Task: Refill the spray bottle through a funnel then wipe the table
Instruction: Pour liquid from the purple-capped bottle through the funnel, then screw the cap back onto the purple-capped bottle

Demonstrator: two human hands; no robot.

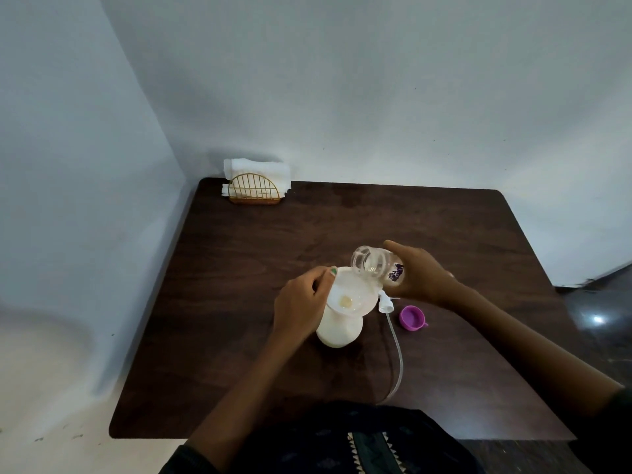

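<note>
Over the funnel (349, 295), right hand (422, 273) tips clear bottle (378, 266) mouth-down leftward

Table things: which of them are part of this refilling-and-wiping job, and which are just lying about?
Part of the job:
white spray bottle
funnel, steadied by the left hand
clear bottle, tipped over the funnel by the right hand
spray head with tube, lying on the table
white cloths in a wire holder, probably for wiping

Lying about:
purple cap, off for now

Matt dark wood-grain table (239, 302); clear glossy plastic jar (376, 266); translucent white plastic funnel (352, 295); gold wire holder (254, 189) with white cloth (256, 165).
</note>
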